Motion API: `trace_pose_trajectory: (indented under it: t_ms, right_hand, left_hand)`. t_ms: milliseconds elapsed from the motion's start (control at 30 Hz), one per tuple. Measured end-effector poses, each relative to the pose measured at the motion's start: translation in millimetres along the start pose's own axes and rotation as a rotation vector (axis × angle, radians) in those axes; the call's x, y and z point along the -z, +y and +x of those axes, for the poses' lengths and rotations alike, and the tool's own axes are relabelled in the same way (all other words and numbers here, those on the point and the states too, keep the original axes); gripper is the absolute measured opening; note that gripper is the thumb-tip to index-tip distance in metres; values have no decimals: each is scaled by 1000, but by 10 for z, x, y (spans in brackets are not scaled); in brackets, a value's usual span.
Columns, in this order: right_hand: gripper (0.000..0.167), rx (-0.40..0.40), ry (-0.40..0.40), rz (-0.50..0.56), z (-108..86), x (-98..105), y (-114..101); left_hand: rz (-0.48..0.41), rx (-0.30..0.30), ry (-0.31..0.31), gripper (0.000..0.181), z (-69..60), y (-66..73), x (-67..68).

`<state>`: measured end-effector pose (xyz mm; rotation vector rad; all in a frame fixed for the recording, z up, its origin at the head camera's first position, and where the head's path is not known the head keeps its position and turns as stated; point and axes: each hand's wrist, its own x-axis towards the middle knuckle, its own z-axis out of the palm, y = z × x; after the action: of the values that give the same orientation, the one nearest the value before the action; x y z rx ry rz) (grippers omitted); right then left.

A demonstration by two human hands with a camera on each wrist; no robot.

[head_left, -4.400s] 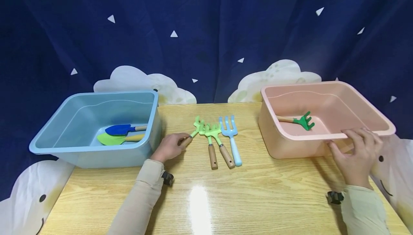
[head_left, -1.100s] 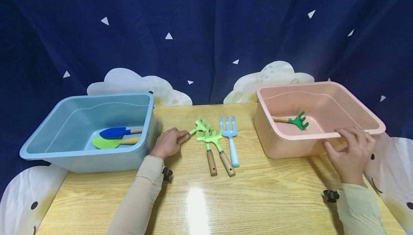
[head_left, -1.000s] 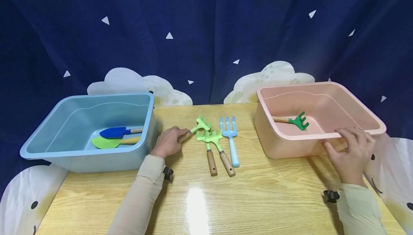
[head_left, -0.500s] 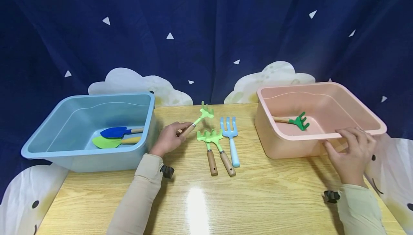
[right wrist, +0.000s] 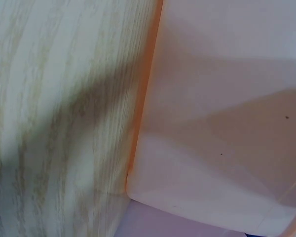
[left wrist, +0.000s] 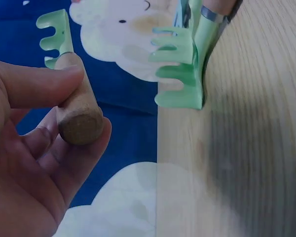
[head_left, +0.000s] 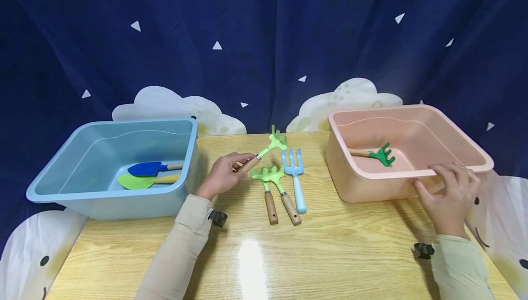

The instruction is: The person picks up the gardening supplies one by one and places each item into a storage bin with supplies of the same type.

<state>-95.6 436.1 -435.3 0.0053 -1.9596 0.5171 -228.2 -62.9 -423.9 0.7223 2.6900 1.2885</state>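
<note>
My left hand (head_left: 224,175) pinches the wooden handle of a light green hand rake (head_left: 277,141), which is tilted up off the table with its tines pointing away to the right. In the left wrist view the thumb and fingers close round that wooden handle (left wrist: 78,106). Just below lie two more light green rakes (head_left: 270,201) with wooden handles, side by side, and a light blue hand fork (head_left: 298,181) to their right. My right hand (head_left: 451,197) grips the front rim of the pink bin (head_left: 396,174), fingers over the edge and thumb outside.
A dark green rake (head_left: 382,154) lies inside the pink bin. The blue bin (head_left: 123,194) at the left holds a blue trowel (head_left: 146,168) and a light green trowel (head_left: 138,180). Both bins stand on the wooden table (head_left: 313,254) before a dark blue curtain (head_left: 247,16).
My left hand has raised the light green rake off the table and carried it right, away from the two lying rakes. My right hand stays on the pink bin's rim.
</note>
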Motion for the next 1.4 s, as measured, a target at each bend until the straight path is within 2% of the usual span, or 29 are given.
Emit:
trace_pose_trajectory:
  t_ms: [233, 433, 733, 933, 1133, 1400]
  right_hand:
    - [80, 4, -9, 3, -2, 7, 1]
    - [76, 11, 10, 17, 5, 0, -15]
    - [79, 7, 11, 24, 6, 0, -22]
    - [82, 1, 25, 48, 18, -5, -23]
    - [83, -13, 25, 76, 52, 4, -41]
    - [82, -44, 38, 121, 63, 10, -84]
  left_hand:
    - [-23, -15, -36, 52, 40, 108, 0]
    - [-13, -52, -65, 52, 149, 241, 4]
    - [90, -146, -77, 51, 389, 538, 79]
    - [84, -165, -89, 50, 491, 739, 139]
    - [97, -204, -65, 48, 581, 937, 164]
    - [78, -219, -58, 47, 703, 1173, 132]
